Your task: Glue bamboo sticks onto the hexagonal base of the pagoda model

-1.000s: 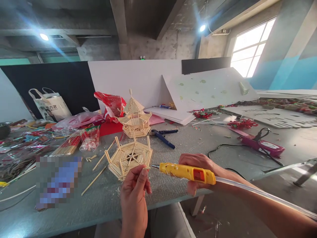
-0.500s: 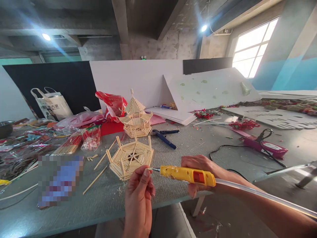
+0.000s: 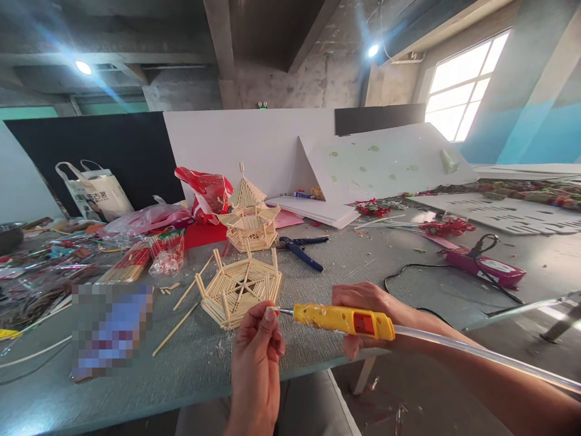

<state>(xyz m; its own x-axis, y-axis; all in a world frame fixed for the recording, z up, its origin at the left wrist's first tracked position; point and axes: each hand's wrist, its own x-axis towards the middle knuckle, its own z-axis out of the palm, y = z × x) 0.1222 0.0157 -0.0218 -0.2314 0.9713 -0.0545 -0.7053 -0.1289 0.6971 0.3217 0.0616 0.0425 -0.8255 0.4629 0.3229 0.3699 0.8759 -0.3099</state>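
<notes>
My right hand is wrapped around a yellow hot glue gun, a clear glue stick trailing from its back end. The metal nozzle points left at the fingertips of my left hand. Between thumb and forefinger there I pinch a short pale piece of stick, mostly hidden by the fingers. Just beyond my left hand lies a hexagonal base of wooden sticks with short upright posts at its corners. Behind it stands a small stick pagoda with a pointed roof.
Dark blue pliers lie right of the pagoda. Two loose sticks and a pixelated blue item are on the left, near bundled sticks and plastic bags. A purple power strip with a black cord sits at right on the grey table.
Almost nothing differs. Both hands keep the same pose, the nozzle staying at the left fingertips; the view has shifted only very slightly.
</notes>
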